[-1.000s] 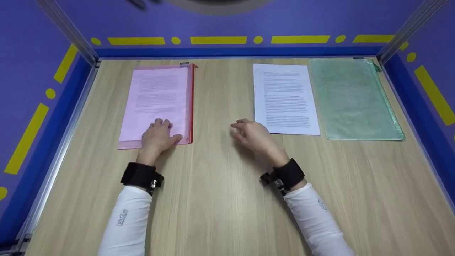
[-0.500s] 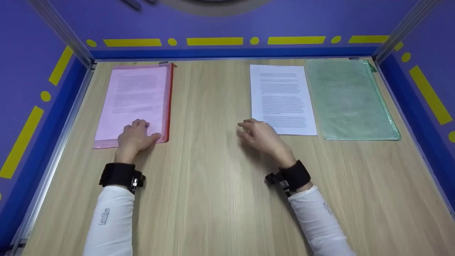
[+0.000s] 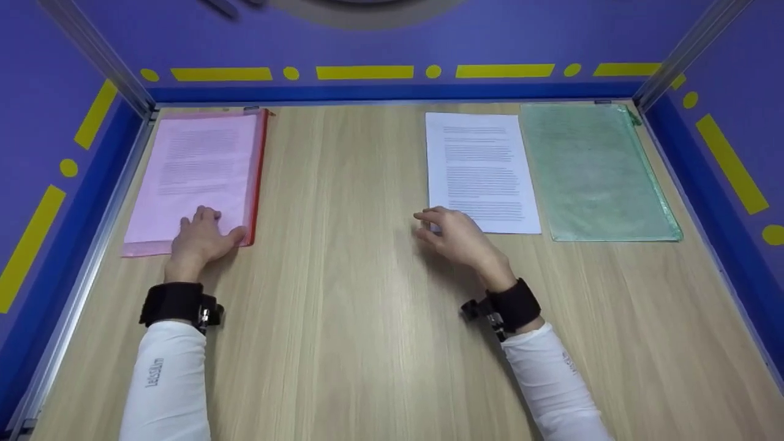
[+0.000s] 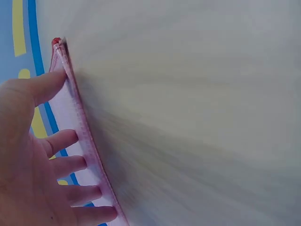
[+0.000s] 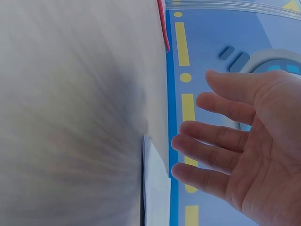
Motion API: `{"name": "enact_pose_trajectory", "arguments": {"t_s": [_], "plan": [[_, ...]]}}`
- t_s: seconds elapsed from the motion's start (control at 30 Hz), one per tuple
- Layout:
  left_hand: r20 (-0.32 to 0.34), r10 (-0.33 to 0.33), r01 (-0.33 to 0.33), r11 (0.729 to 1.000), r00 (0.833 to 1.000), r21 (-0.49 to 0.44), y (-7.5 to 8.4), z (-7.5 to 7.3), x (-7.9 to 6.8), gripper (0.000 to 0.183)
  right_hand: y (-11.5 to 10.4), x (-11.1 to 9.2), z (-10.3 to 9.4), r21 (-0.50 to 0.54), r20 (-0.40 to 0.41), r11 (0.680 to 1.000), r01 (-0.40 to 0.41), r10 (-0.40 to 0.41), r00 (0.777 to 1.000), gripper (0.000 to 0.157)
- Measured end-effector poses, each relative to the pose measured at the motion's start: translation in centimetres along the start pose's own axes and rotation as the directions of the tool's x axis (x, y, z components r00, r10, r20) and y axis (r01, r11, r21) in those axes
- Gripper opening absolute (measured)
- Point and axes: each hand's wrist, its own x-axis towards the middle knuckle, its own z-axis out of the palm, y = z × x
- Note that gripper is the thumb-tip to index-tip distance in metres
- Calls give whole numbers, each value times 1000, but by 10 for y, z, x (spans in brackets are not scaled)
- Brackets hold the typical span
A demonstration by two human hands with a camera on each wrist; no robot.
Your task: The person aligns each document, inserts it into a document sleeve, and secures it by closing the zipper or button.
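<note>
Pink zip folder (image 3: 147,248), printed sheet (image 3: 196,147) inside: now further left on the table (image 3: 343,294) than in the two earlier head frames. Lies flat, long side near the left edge, top just beside the far left corner, red zip (image 3: 258,177) facing the middle. On its near part, left hand (image 3: 202,239): fingers spread, slightly bent, tips on the plastic, thumb by the zip side; contact only, not curled round anything. Right hand (image 3: 456,236) raised by the near left corner of the paper stack (image 3: 481,165), shifted slightly right against it; fingers loosely extended, holding nothing. Unmoved by the far right corner: green folder (image 3: 594,171), just beside the stack. Slight camera drift too.

Meaning, as judged: sliding pink folder aside by light pressure, with gap to the stack now wider. Looks nearly in place; whether fully settled, cannot tell. Little room left before the left edge.
</note>
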Motion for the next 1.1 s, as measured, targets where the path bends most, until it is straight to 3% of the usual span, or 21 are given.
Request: {"name": "enact_pose_trajectory", "arguments": {"t_s": [0.17,0.4,0.53,0.73,0.83,1.0,1.1], "plan": [[-28,-38,37,999,999,-35,-12,1,3,88,4,0,0,3,-5,1000,-6,6,1000,37],[-15,-76,75,995,997,-70,-17,0,10,89,16,-3,-5,-31,2,999,-30,30,1000,38],[-79,-93,85,992,993,-91,-11,3,8,80,35,-10,-20,-57,-16,996,-65,64,998,39],[-213,-32,5,992,977,-126,19,10,1,68,73,-21,-49,-95,-65,983,-160,154,986,45],[-254,41,-60,996,966,-68,40,12,-3,63,92,-26,-60,-121,-78,966,-230,222,972,50],[-273,146,-148,989,951,11,76,16,-10,59,117,-34,-75,-145,-84,925,-352,343,935,63],[-263,182,-192,981,947,-15,98,20,-13,58,130,-39,-82,-141,-106,908,-395,382,918,70]]}}
